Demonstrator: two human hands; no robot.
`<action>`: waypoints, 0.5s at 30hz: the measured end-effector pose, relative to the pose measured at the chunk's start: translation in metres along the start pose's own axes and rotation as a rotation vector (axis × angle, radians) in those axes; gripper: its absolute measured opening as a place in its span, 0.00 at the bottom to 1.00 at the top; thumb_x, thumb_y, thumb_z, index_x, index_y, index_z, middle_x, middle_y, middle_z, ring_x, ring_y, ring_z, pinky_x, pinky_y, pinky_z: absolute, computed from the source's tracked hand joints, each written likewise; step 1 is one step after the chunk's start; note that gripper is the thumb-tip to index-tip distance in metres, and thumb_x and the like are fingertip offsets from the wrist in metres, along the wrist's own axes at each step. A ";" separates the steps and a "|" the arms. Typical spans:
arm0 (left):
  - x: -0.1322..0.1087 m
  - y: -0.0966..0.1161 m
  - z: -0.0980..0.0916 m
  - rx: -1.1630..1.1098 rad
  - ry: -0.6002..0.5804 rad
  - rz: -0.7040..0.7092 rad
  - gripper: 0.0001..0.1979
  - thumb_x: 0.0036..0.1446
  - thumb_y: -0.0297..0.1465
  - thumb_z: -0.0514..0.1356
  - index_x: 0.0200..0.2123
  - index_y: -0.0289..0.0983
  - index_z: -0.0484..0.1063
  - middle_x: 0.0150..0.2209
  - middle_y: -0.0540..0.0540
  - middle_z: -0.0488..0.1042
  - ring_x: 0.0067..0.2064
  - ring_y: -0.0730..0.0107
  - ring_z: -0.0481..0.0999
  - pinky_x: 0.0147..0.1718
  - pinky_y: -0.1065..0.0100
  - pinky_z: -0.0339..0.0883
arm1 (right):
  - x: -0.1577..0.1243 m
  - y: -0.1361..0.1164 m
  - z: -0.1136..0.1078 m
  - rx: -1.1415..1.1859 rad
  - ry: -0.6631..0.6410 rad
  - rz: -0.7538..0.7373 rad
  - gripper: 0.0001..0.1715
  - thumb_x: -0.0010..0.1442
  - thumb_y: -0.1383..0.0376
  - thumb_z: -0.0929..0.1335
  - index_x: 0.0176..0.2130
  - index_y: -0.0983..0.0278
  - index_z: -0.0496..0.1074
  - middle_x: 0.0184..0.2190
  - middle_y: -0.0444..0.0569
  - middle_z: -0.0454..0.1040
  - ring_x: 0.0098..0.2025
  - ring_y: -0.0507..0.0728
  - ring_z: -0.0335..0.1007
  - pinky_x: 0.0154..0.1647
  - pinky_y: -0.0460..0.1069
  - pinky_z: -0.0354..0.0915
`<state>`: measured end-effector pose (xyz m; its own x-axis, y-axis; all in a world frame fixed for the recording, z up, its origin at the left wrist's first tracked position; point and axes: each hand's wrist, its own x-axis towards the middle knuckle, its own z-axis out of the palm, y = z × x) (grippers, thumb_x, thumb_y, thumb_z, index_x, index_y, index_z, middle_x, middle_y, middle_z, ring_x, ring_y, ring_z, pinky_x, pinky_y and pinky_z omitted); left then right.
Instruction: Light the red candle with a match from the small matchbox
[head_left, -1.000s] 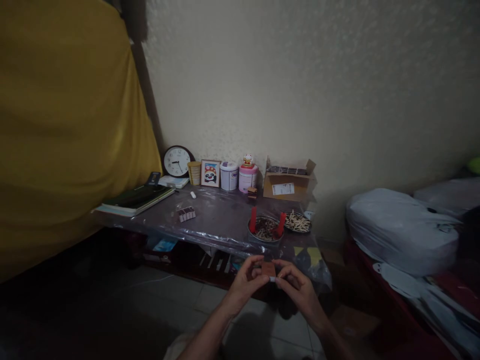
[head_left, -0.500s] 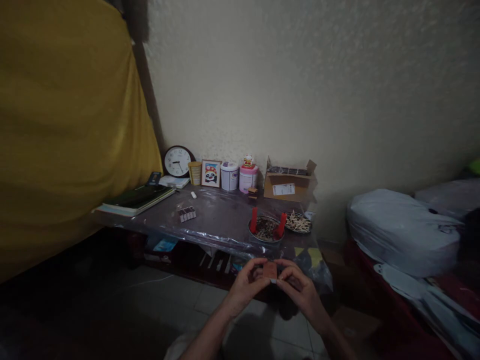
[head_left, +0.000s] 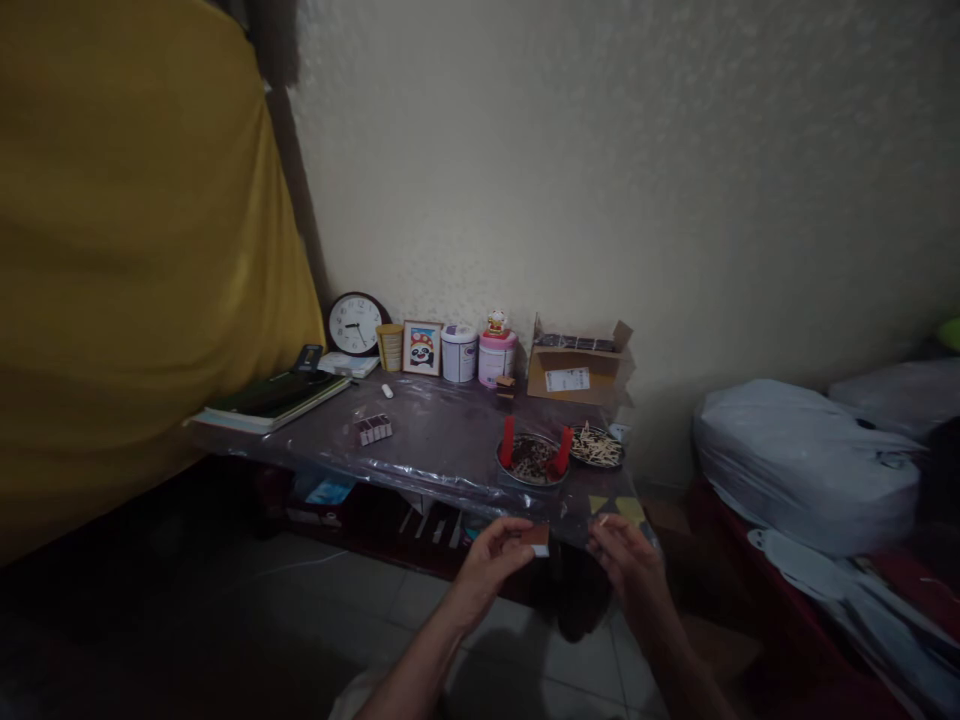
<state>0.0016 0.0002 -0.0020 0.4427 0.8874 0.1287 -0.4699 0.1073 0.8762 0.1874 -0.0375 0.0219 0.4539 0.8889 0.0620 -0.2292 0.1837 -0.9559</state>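
In front of the table's near edge, my left hand (head_left: 491,562) pinches a small matchbox (head_left: 535,538) with a brown striking side and a white edge. My right hand (head_left: 626,557) is apart from it on the right, fingers pinched together on what looks like a matchstick (head_left: 603,520), partly hidden by the fingertips. Beyond the hands stands a round metal bowl (head_left: 534,459) with dark bits in it and two red upright pieces at its rim. Beside that, a second dish holds many loose matchsticks (head_left: 596,446). A bundle of small matchboxes (head_left: 374,429) lies on the table's left half.
The table (head_left: 442,432) has a plastic cover. Along the wall stand a clock (head_left: 355,323), a yellow cup (head_left: 390,347), a framed panda picture (head_left: 422,348), two tins (head_left: 459,354) and an open cardboard box (head_left: 568,380). Books (head_left: 274,398) lie left; a white bag (head_left: 802,465) sits right.
My right hand has come away from the matchbox and moved right, pinching a small pale stick. My left hand keeps the matchbox, which is now turned a little.
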 end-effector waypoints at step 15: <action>-0.001 0.002 0.003 -0.174 -0.019 -0.045 0.17 0.43 0.31 0.67 0.38 0.35 0.72 0.39 0.43 0.77 0.40 0.65 0.74 0.45 0.63 0.60 | -0.004 -0.006 0.003 0.044 -0.017 0.064 0.17 0.43 0.55 0.74 0.32 0.62 0.73 0.29 0.46 0.75 0.27 0.53 0.70 0.31 0.49 0.69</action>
<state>0.0027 -0.0015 0.0009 0.4796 0.8717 0.1009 -0.5732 0.2242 0.7882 0.1847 -0.0415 0.0285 0.4222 0.9065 0.0066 -0.2947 0.1441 -0.9447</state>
